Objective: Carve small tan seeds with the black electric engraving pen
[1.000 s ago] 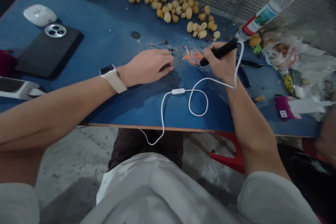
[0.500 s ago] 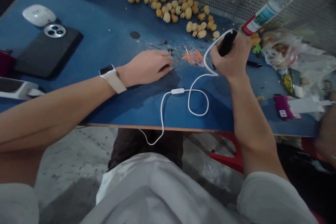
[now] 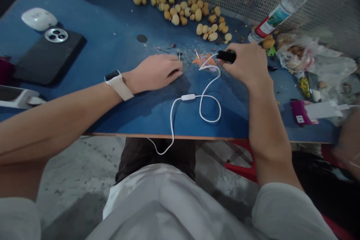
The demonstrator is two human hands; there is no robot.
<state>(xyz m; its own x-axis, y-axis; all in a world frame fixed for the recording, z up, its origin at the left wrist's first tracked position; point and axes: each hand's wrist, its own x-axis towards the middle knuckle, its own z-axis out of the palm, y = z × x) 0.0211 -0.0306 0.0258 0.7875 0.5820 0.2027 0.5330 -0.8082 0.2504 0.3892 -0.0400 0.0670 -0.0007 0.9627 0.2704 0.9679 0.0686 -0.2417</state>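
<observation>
— Black corded pen tool [image 3: 226,56], where is it?
— Clenched in the right hand [image 3: 244,63], its end pointing at orange scraps [image 3: 204,62] on a blue table [image 3: 112,41].
— And the left hand [image 3: 154,73]?
— Resting on the table, fingers loosely curled just beside a thin metal pin [image 3: 179,57]; whether they pinch anything, I cannot tell.
— Any handling tip?
— A firm grip close to the end, likely, with the white cable [image 3: 209,82] left slack so nothing tugs the tool off line.
</observation>
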